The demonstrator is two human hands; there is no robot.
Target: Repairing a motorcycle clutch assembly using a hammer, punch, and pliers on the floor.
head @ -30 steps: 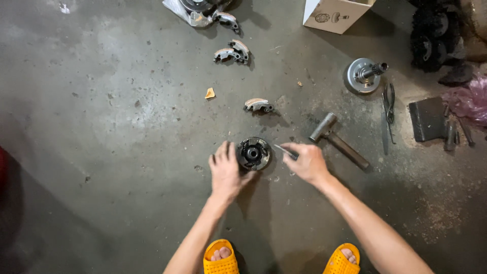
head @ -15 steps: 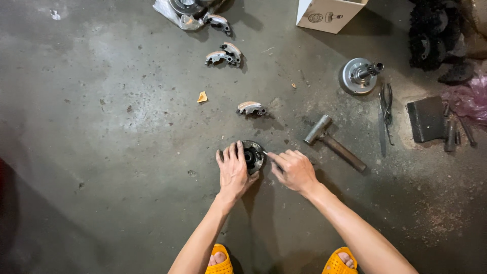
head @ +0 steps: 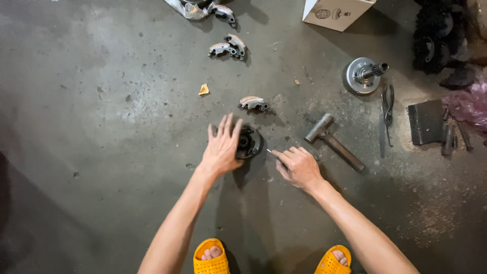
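Grey concrete floor [head: 101, 127] carries everything here, and the round dark metal part [head: 248, 143] sits on it straight in front of the person. The left hand [head: 222, 148] lies over that part's left side with its fingers [head: 229, 127] spread flat, pressing rather than gripping. The right hand [head: 298, 166] sits just to the right, fingers curled closed around a thin metal tool [head: 272, 153] whose tip points toward the part but does not yet touch it.

To do this well, I judge the left palm should bear down evenly so the round part cannot spin or skid on the smooth floor (it looks tilted slightly, so it may rock). The tool tip wants a firm seat before any force goes in, and the spread fingers should stay out of its line.

A hammer [head: 332, 141] lies near the right hand, a curved shoe-shaped piece [head: 252, 103] just beyond the part, and pliers [head: 387, 104] well apart to the right.
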